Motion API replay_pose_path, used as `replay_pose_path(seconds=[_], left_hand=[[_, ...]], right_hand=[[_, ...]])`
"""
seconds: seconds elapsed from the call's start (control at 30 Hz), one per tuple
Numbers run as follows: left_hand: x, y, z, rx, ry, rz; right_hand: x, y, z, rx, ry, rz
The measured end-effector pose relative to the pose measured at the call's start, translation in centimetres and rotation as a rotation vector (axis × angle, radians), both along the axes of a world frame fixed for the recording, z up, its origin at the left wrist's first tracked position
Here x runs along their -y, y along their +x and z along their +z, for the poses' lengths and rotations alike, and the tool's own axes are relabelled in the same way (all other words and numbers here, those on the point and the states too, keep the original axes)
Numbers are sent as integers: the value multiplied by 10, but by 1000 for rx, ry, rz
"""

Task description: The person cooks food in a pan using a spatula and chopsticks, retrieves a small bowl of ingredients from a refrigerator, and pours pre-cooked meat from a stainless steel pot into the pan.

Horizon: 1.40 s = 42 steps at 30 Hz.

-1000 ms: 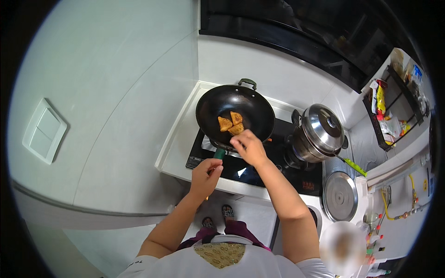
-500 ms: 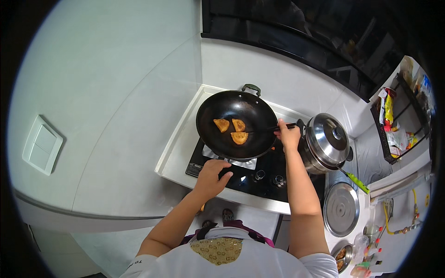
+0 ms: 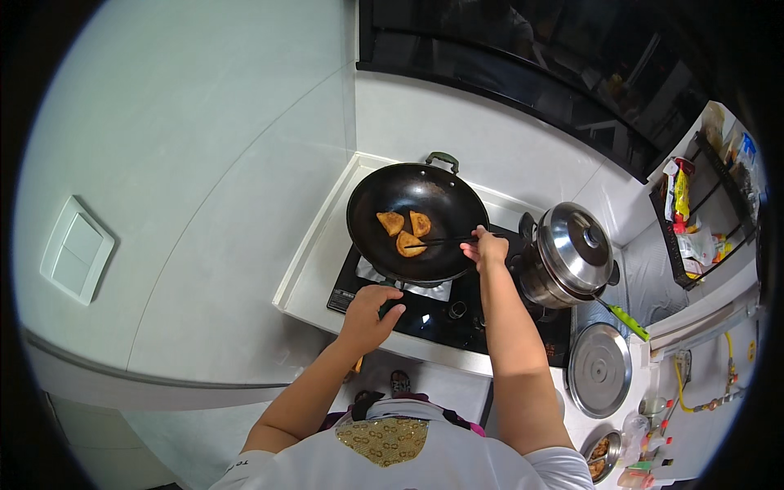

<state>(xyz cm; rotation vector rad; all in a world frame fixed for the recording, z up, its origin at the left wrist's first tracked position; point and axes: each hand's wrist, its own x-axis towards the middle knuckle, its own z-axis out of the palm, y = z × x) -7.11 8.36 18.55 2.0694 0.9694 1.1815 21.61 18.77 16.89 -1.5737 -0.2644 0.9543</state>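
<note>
A black wok (image 3: 384, 184) sits on the stove, its far loop handle (image 3: 443, 160) toward the wall. Inside lie three browned, half-moon dumplings; the nearest dumpling (image 3: 411, 244) has dark chopsticks (image 3: 445, 241) reaching onto it. My right hand (image 3: 487, 247) grips these chopsticks over the wok's right rim. By the near rim, my left hand (image 3: 369, 316) has its thumb and fingers parted, with nothing visible between them. Its fingertips are close to the wok's near handle, which is mostly hidden, so contact is unclear.
Right of the wok stands a lidded steel pot (image 3: 576, 245), with a green-handled utensil (image 3: 627, 322) beside it. A round metal lid (image 3: 600, 370) and a bowl of food (image 3: 603, 456) are farther right. A rack (image 3: 678, 237) holds packets. The dark hood (image 3: 523, 73) hangs above.
My right hand has moved left and slightly nearer with the chopsticks. The nearest dumpling has shifted left and turned in the wok. My left hand has barely moved.
</note>
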Motion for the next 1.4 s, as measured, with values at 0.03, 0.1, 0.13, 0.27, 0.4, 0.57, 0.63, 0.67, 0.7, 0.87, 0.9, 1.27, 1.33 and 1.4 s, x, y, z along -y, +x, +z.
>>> replay_pose_path(seconds=[0.03, 0.1, 0.13, 0.27, 0.4, 0.57, 0.63, 0.67, 0.7, 0.87, 0.9, 1.27, 1.33, 1.4], left_hand=[[0, 0, 0, 13, 0, -2], [2, -2, 1, 16, 2, 1], [2, -4, 1, 17, 3, 3], [5, -10, 1, 24, -11, 1], [8, -12, -1, 13, -23, -1], [11, -9, 0, -7, -8, -19], [11, -10, -2, -5, 5, -23], [13, -10, -1, -1, -13, -18], [14, -11, 2, 3, -31, -12], [16, -8, 0, 11, -15, -1], [17, -6, 0, 12, -15, 1], [17, -3, 1, -14, -5, 26], [17, 0, 5, -14, -12, 18], [17, 3, 7, -15, 1, 9]], right_hand=[[2, -5, -1, 28, 24, -17], [11, -23, 5, 136, 123, 42], [20, -33, 12, 165, 188, 85], [60, -51, 35, 257, 266, 245], [73, -45, 33, 351, 259, 292], [65, -46, 12, 334, 271, 242], [62, -41, 13, 310, 304, 223], [62, -37, 11, 296, 314, 216], [59, -30, 10, 323, 309, 215], [50, -19, 12, 192, 225, 123], [49, -18, 11, 157, 226, 113], [18, -3, 13, 150, 270, -37], [4, 1, 10, 121, 211, -90], [-8, -9, 7, 68, 159, -145]])
